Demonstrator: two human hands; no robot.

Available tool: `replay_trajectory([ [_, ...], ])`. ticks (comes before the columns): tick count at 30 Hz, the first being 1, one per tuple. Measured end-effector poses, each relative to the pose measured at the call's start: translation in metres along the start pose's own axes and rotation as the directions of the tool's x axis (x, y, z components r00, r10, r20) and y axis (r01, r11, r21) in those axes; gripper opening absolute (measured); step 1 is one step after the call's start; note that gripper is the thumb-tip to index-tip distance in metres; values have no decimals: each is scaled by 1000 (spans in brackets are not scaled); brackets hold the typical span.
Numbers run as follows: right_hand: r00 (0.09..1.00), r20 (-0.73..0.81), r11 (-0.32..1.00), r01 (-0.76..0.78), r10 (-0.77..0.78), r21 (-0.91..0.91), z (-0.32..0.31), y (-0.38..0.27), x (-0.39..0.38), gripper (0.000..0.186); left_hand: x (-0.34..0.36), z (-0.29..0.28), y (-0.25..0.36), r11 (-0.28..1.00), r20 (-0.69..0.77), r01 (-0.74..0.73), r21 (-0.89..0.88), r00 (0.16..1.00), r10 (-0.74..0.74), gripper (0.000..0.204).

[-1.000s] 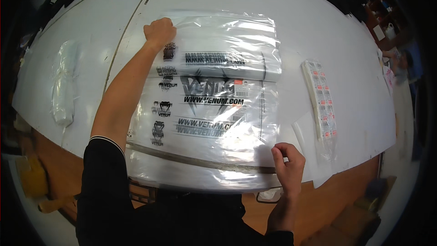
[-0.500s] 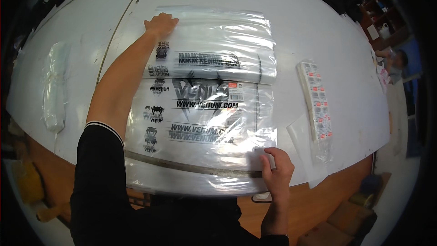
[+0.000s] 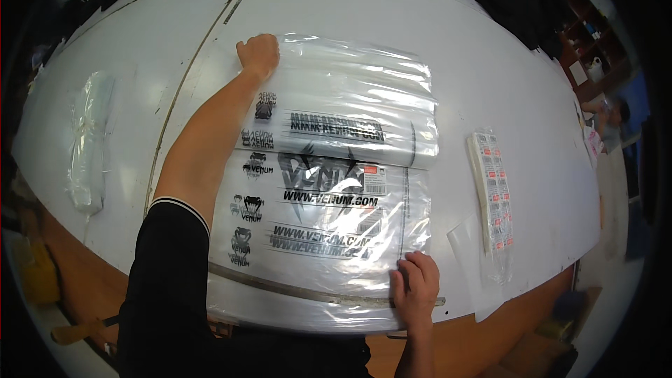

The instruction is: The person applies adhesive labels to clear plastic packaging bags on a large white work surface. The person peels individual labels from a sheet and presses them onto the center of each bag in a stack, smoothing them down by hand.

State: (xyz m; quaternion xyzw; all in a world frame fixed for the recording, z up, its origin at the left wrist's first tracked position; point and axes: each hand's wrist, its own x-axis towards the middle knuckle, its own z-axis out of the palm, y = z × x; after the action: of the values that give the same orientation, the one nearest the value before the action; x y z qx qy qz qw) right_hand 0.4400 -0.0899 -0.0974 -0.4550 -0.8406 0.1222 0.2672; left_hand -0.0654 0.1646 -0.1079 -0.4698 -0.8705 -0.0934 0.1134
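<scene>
Your left hand (image 3: 259,54) curls at the far left corner of the clear plastic bags (image 3: 329,218); your right hand (image 3: 417,284) bends at their near right edge. Whether either pinches plastic, I can't tell. Shiny, creased and black-printed, they lie layered on the white table (image 3: 504,84). Glare and overlap muddle some print.

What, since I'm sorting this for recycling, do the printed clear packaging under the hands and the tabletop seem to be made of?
Printed clear packaging: thin, glossy plastic film, judging by bright highlights, fine creases and overlapping print showing through; which plastic I can't tell.

Tabletop: smooth, white, with a soft sheen and no visible grain; perhaps laminate or painted board.
</scene>
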Motion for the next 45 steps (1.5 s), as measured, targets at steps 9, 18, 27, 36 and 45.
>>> replay_trajectory([
  [9,1000,-20,1000,-4,4,-2,2,2,1,23,5,-19,3,968,-272,-119,-219,961,57,10],
  [18,999,-41,1000,11,-11,12,2,4,-3,23,9,-67,-5,864,-55,-58,-500,998,35,18],
  [27,988,-92,992,126,-125,7,-68,-1,83,36,-70,-130,-6,406,-216,-364,-838,906,365,16],
  [36,860,-230,881,396,-454,-258,-44,-43,207,69,-220,-206,-30,100,-176,-307,-947,750,638,21],
  [45,723,-233,758,601,-650,-253,-63,-61,162,77,-301,-221,-60,200,79,-206,-958,481,873,20],
])
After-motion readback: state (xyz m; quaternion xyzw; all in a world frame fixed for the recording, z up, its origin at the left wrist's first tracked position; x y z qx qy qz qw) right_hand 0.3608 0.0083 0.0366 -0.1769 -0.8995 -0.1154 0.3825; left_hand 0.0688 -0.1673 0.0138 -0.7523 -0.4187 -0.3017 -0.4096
